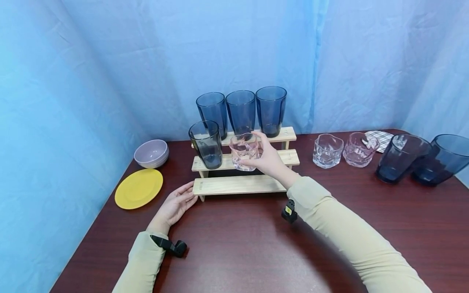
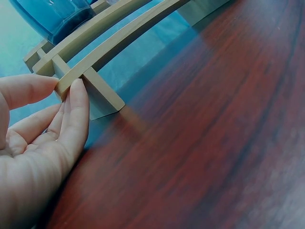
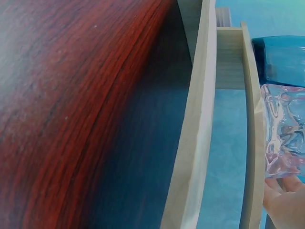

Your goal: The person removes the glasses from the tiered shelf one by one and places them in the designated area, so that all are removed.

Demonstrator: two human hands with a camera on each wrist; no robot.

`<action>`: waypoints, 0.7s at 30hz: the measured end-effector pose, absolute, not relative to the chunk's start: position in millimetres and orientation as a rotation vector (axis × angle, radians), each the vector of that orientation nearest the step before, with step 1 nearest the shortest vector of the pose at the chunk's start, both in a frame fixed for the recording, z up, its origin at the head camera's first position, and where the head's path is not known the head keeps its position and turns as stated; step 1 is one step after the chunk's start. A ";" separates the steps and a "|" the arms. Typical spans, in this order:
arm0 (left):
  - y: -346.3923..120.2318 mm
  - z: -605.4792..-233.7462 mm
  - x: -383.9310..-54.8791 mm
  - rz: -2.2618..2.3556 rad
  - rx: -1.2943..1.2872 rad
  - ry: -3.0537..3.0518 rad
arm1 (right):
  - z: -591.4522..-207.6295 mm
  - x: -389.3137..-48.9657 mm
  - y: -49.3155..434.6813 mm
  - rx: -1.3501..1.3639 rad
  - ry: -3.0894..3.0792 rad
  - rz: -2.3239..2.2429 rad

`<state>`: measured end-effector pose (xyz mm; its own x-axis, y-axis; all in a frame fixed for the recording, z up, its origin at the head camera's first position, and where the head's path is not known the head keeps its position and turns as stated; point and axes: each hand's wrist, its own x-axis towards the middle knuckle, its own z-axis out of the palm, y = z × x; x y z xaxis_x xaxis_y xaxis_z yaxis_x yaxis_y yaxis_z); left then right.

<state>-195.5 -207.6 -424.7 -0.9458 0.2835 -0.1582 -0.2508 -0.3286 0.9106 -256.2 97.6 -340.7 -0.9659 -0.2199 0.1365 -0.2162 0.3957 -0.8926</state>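
Note:
My right hand (image 1: 269, 158) grips a short, wavy, pink-tinted glass (image 1: 242, 151) at the middle step of a three-step wooden rack (image 1: 238, 185). In the right wrist view the pink glass (image 3: 283, 131) stands right at that step's board; whether it bears weight there I cannot tell. Left of it, a dark tall tumbler (image 1: 209, 150) stands on the same step. At the rack's lower left corner is my left hand (image 1: 177, 205); the left wrist view shows its thumb and fingers pinching the board's end (image 2: 71, 81). Three blue tumblers (image 1: 240, 110) line the top step.
To the right stand a clear wavy glass (image 1: 327, 152), a pink wavy glass (image 1: 359, 152) and two dark blue tumblers (image 1: 397, 158). Behind them lies a checked cloth (image 1: 382, 138). A lilac bowl (image 1: 152, 154) and a yellow plate (image 1: 139, 189) sit on the left.

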 end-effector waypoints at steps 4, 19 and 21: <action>-208.0 -425.3 -195.0 2.325 0.028 1.581 | -342.6 -255.0 98.7 -0.432 2.681 -1.632; -207.4 -424.7 -196.4 2.318 -0.013 1.587 | -343.9 -245.0 105.2 -0.433 2.824 -1.577; -207.4 -424.7 -196.6 2.318 -0.010 1.587 | -343.1 -242.0 106.5 -0.438 2.843 -1.570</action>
<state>-196.6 -207.4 -424.7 -0.9454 0.2649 -0.1900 -0.2729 -0.3244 0.9057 -242.0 106.5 -343.1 -0.9553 -0.1665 0.2443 -0.2955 0.5076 -0.8094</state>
